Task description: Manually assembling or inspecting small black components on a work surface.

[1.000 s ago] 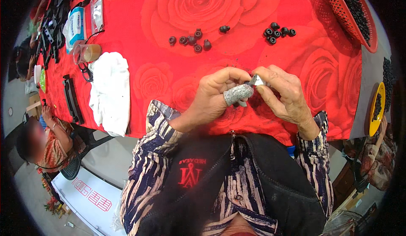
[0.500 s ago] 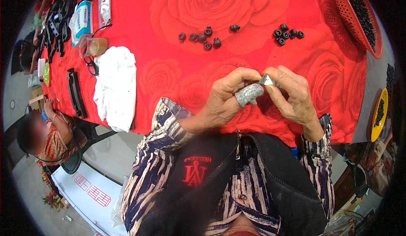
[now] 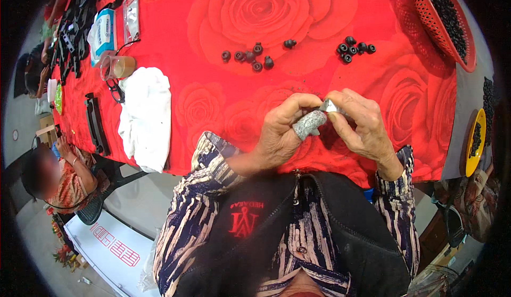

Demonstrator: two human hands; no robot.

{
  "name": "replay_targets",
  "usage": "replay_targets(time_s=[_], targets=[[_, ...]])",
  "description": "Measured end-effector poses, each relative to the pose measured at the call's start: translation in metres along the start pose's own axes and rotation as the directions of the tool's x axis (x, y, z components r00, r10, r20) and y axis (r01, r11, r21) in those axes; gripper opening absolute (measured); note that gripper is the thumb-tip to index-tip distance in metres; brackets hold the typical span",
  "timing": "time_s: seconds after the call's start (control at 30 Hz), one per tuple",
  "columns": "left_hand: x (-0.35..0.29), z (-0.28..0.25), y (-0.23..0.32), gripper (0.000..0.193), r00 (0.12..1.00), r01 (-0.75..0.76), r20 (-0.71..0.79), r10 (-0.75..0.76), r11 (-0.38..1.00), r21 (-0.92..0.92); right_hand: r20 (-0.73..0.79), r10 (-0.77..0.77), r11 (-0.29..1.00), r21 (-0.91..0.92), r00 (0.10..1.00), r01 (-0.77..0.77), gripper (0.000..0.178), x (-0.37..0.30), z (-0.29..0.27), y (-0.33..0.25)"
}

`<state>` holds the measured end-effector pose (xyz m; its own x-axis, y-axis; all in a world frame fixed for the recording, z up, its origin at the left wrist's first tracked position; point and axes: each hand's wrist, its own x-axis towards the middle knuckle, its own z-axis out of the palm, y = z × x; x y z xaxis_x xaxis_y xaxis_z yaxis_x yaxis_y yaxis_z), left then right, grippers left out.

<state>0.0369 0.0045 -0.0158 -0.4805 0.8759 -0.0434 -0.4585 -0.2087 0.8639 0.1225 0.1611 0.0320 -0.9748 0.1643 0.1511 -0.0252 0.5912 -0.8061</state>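
Note:
My left hand (image 3: 285, 126) and my right hand (image 3: 362, 124) meet over the red cloth close in front of me. A speckled grey wrap (image 3: 308, 124) covers one digit of the left hand. The left fingers are closed, and whatever they pinch is hidden between them. Between my right thumb and fingers I grip a small shiny silver metal piece (image 3: 329, 106), wedge-shaped where it shows, with its tip against the left fingertips. Beyond the hands lie small round black parts in two groups, a left one (image 3: 250, 57) and a right one (image 3: 347, 58), with a single black part (image 3: 289, 43) between.
At right stand a red basket (image 3: 421, 7) of black parts and a yellow tray (image 3: 471, 161). Leftward lie a white cloth (image 3: 146, 118), a cup (image 3: 109, 67), glasses (image 3: 116, 92), a wipes pack (image 3: 102, 36), a black strip (image 3: 96, 124) and piled black parts (image 3: 74, 36). Another person (image 3: 69, 177) sits at left.
The whole view has shifted slightly. My hands keep the same grip, with the silver piece still at the left fingertips. At left, the other person's hand has moved a little.

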Motion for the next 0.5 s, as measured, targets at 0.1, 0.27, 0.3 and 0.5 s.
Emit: replay_targets(time_s=[0.1, 0.27, 0.3, 0.5], targets=[[0.0007, 0.0006, 0.0002, 0.024, 1.0, -0.009, -0.009, 0.009, 1.0, -0.023, 0.001, -0.013, 1.0, 0.006, 1.0, 0.013, 0.018, 0.0001, -0.0003, -0.0013], [0.0018, -0.0021, 0.0021, 0.024, 1.0, -0.015, 0.026, 0.016, 1.0, -0.007, 0.022, 0.007, 1.0, -0.014, 1.0, -0.006, 0.017, 0.0001, -0.0007, -0.0021], [0.002, -0.0019, 0.0024, 0.024, 0.999, -0.015, 0.029, 0.015, 1.0, -0.007, 0.028, 0.012, 1.0, -0.007, 1.0, -0.012, 0.016, 0.0, -0.0004, -0.0012], [0.0024, -0.0019, 0.0021, 0.023, 1.0, -0.019, 0.014, 0.018, 0.999, 0.036, 0.027, -0.035, 0.998, 0.045, 0.999, 0.033, 0.016, 0.0005, -0.0003, -0.0001]])
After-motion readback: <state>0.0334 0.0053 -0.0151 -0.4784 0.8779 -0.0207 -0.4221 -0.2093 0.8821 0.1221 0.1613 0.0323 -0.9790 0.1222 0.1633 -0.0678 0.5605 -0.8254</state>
